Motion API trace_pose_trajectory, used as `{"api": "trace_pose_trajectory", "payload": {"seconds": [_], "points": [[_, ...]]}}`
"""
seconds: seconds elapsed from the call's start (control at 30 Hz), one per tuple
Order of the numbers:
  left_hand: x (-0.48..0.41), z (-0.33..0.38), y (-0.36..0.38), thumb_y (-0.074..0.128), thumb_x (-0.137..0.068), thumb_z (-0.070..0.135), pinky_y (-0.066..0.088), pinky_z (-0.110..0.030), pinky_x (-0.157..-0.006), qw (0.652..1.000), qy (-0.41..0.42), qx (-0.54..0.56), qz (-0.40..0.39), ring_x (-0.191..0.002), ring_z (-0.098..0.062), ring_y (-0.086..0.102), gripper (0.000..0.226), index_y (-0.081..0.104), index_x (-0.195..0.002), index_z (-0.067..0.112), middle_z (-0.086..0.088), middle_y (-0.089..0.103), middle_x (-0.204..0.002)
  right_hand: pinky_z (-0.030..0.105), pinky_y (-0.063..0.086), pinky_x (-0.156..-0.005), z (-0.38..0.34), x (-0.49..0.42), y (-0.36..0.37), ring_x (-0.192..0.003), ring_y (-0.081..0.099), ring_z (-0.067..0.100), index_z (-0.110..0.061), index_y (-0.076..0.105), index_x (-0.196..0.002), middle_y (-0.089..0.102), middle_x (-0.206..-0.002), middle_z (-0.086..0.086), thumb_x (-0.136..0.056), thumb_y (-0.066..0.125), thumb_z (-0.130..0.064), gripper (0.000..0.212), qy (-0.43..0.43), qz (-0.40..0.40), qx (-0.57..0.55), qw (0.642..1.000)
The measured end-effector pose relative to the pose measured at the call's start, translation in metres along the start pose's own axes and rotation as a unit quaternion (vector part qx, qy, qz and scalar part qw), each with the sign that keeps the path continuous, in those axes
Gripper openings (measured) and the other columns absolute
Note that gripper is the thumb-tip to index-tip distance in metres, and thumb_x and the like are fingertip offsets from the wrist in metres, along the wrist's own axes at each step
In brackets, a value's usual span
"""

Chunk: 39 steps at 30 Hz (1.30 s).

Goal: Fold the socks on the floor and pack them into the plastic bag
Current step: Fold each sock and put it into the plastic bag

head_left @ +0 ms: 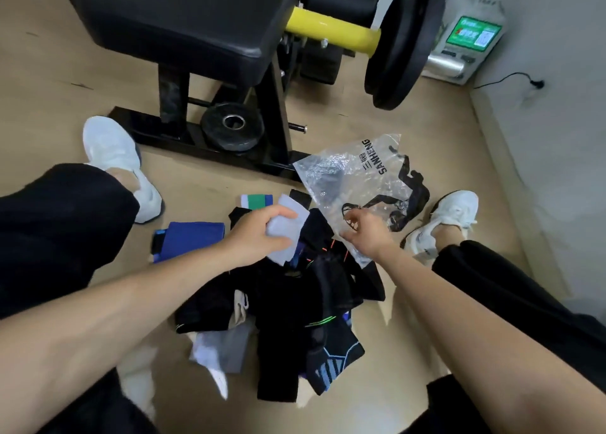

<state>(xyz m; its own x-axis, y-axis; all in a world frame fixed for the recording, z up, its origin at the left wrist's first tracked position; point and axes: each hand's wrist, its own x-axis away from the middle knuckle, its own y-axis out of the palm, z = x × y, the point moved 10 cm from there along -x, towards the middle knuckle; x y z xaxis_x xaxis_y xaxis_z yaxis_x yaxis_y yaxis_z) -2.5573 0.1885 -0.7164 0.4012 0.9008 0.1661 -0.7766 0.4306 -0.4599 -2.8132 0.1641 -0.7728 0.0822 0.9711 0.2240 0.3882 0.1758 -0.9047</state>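
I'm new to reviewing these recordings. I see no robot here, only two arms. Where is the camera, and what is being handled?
There is no machine here. A single camera is worn on a person's head and looks down at their own arms, legs and white shoes. The left hand has a pale sock in its grip. The right hand pinches the near edge of the clear plastic bag, which lies on the floor and has black print on it. Between the arms lies a loose pile of socks, most of them black. To the left of the pile is a blue sock that looks folded, and a striped sock lies beyond the pile. Behind it all stand a weight bench and a yellow-handled dumbbell.
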Motion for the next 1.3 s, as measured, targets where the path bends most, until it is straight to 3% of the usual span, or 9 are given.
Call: {"api": "trace_pose_trajectory", "payload": {"seconds": [0.17,0.27,0.37,0.5,0.67,0.83,0.93,1.1,1.3], "points": [[-0.024,-0.042,0.020,0.080,-0.082,0.012,0.046,-0.014,-0.082,0.998,-0.032,0.047,0.009,-0.099,-0.008,0.060,0.045,0.064,-0.118,0.034,0.017,0.064,-0.107,0.044,0.044,-0.102,0.017,-0.041,0.048,-0.119,0.047,0.036,-0.012,0.050,-0.133,0.049,-0.130,0.014,-0.079,0.079,-0.039,0.067,-0.032,0.039,0.147,0.988],[-0.032,-0.052,0.028,0.082,-0.080,0.011,0.051,-0.024,-0.086,0.998,-0.036,0.057,0.011,-0.100,-0.010,0.064,0.047,0.065,-0.116,0.036,0.011,0.068,-0.111,0.045,0.047,-0.093,0.018,-0.053,0.060,-0.112,0.050,0.037,-0.009,0.051,-0.122,0.051,-0.122,0.016,-0.081,0.075,-0.026,0.051,-0.051,0.041,0.203,0.977],[-0.038,-0.056,0.030,0.083,-0.079,0.011,0.053,-0.033,-0.094,0.997,-0.039,0.057,0.022,-0.104,-0.017,0.065,0.047,0.066,-0.116,0.035,0.007,0.069,-0.114,0.043,0.050,-0.079,0.020,-0.059,0.048,-0.098,0.059,0.040,-0.006,0.058,-0.112,0.060,-0.110,0.016,-0.082,0.059,-0.003,0.031,-0.049,0.061,0.145,0.986],[-0.038,-0.051,0.027,0.082,-0.074,0.026,0.052,-0.042,-0.094,0.996,-0.048,0.062,0.036,-0.103,-0.027,0.065,0.045,0.065,-0.114,0.039,-0.003,0.071,-0.112,0.039,0.054,-0.077,0.022,-0.059,0.013,-0.085,0.065,0.032,-0.010,0.065,-0.111,0.069,-0.097,0.011,-0.091,0.063,-0.013,0.020,-0.026,0.053,0.018,0.998],[-0.036,-0.021,0.021,0.081,-0.080,0.017,0.044,-0.031,-0.071,0.995,-0.034,0.073,0.057,-0.078,-0.020,0.054,0.041,0.065,-0.112,0.038,-0.012,0.068,-0.107,0.031,0.055,-0.057,0.008,-0.032,-0.035,-0.057,0.058,0.015,-0.005,0.068,-0.088,0.060,-0.068,0.003,-0.090,0.074,-0.020,0.016,0.019,0.011,-0.229,0.973],[-0.022,0.022,0.006,0.078,-0.082,0.020,0.041,-0.018,-0.066,0.990,-0.005,0.110,0.086,-0.068,-0.012,0.046,0.043,0.065,-0.115,0.043,-0.009,0.059,-0.091,0.029,0.054,-0.056,-0.016,0.004,-0.066,-0.054,0.060,0.014,-0.003,0.063,-0.088,0.062,-0.067,0.001,-0.096,0.064,-0.009,0.010,0.000,-0.028,-0.254,0.967],[-0.013,0.045,-0.003,0.078,-0.080,0.026,0.055,-0.046,-0.085,0.984,0.020,0.147,0.094,-0.092,-0.039,0.060,0.045,0.063,-0.113,0.053,-0.020,0.065,-0.111,0.028,0.055,-0.052,-0.032,0.026,-0.086,-0.054,0.064,0.019,-0.007,0.061,-0.089,0.065,-0.074,0.009,-0.095,0.067,-0.018,0.014,-0.029,-0.007,-0.215,0.976],[-0.008,0.077,0.005,0.076,-0.087,0.016,0.050,-0.029,-0.089,0.982,0.096,0.155,0.052,-0.097,-0.006,0.061,0.046,0.062,-0.124,0.041,0.026,0.063,-0.123,0.036,0.060,-0.060,-0.054,0.058,-0.102,-0.063,0.067,0.031,-0.022,0.059,-0.113,0.069,-0.085,0.008,-0.093,0.062,-0.004,0.027,-0.078,0.043,-0.233,0.968],[-0.022,0.042,0.033,0.072,-0.089,0.010,0.040,-0.034,-0.109,0.998,0.055,-0.031,-0.024,-0.123,-0.005,0.051,0.052,0.058,-0.136,0.027,0.009,0.055,-0.140,0.014,0.049,-0.057,-0.054,0.076,-0.120,-0.058,0.065,0.014,-0.018,0.069,-0.115,0.066,-0.103,0.002,-0.087,0.046,0.014,0.048,-0.108,0.116,-0.191,0.969]]}}
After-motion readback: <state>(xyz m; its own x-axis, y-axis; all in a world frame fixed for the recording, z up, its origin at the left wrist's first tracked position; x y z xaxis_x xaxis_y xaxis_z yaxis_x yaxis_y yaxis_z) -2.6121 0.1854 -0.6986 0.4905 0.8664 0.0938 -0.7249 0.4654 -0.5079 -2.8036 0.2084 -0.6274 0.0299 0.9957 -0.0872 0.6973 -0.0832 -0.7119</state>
